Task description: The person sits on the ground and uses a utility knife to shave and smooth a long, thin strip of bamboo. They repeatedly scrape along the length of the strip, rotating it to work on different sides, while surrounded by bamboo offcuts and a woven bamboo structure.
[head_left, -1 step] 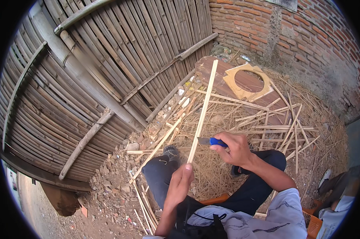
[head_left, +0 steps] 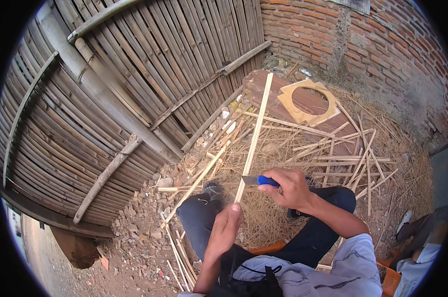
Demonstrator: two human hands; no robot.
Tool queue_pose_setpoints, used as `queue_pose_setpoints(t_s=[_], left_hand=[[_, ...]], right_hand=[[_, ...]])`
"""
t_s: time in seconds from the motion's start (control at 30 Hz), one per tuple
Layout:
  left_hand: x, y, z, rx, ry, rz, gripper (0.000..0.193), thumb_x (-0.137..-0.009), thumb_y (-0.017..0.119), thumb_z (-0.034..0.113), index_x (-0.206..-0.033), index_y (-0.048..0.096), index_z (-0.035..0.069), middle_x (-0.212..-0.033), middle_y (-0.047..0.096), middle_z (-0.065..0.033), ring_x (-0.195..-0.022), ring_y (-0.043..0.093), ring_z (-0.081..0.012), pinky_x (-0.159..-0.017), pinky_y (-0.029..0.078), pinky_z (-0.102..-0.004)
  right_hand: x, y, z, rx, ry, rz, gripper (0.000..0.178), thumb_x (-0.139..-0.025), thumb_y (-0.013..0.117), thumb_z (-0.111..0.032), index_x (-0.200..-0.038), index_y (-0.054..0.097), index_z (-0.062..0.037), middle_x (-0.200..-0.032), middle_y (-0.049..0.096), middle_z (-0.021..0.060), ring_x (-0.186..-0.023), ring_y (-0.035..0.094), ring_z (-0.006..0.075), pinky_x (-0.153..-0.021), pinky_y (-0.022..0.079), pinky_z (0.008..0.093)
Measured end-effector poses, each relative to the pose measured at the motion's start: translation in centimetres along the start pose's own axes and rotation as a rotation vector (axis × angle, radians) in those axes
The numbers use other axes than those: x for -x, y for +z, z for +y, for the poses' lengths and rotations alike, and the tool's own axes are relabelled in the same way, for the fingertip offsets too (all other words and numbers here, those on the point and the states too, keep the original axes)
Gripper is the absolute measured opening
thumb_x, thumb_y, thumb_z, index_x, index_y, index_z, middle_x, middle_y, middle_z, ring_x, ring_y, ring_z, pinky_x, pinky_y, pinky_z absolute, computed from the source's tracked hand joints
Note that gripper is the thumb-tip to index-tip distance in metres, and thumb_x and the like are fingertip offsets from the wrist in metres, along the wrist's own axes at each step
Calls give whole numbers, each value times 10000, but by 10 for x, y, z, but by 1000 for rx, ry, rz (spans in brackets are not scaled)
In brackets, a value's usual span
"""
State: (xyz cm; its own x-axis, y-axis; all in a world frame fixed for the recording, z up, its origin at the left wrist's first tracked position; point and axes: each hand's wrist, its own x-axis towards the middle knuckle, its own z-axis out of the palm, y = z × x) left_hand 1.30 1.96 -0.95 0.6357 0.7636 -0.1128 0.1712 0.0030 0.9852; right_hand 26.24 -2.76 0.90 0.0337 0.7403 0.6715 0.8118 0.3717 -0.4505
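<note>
My left hand point(head_left: 225, 226) is closed around the near end of a long, pale bamboo strip point(head_left: 258, 126), thumb on top. The strip slants up and away from me over the straw. In my right hand point(head_left: 291, 189) is a utility knife with a blue handle point(head_left: 267, 181). Its blade point(head_left: 249, 179) meets the strip a little beyond my left hand. The far end of the strip is over a brown board point(head_left: 259, 85), with nothing gripping it there.
Cut bamboo strips point(head_left: 352, 159) lie scattered over straw at right, others at lower left. A wooden piece with a round hole point(head_left: 303, 116) rests on the board. A bamboo fence point(head_left: 149, 64) and brick wall point(head_left: 303, 29) bound the space. Someone's leg point(head_left: 416, 227) shows at right.
My right hand has brought the knife slightly left and nearer to me along the strip. The strip's far end has shifted a little right; my left hand keeps its hold.
</note>
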Motion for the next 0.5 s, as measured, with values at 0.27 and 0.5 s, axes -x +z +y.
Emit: queue_pose_setpoints(t_s=[0.27,0.5], left_hand=[[-6,14,5,-119,117,34,436,-1207,372,330,-1001,560,-6,-733,524,-147,-651,532,-312,-650,431,-434],[-8,29,23,-364,162,158,288,-1180,441,215,-1210,580,-36,-774,604,-315,-754,602,-574,-646,434,-580]], right_hand=[[3,8,-14,-58,-43,-11,298,-934,857,-297,-1004,755,-26,-836,762,108,-653,751,264,-552,566,355],[2,4,-17,-69,5,-42,278,-927,861,-288,-1011,769,-39,-825,762,93,-644,746,252,-546,561,350]])
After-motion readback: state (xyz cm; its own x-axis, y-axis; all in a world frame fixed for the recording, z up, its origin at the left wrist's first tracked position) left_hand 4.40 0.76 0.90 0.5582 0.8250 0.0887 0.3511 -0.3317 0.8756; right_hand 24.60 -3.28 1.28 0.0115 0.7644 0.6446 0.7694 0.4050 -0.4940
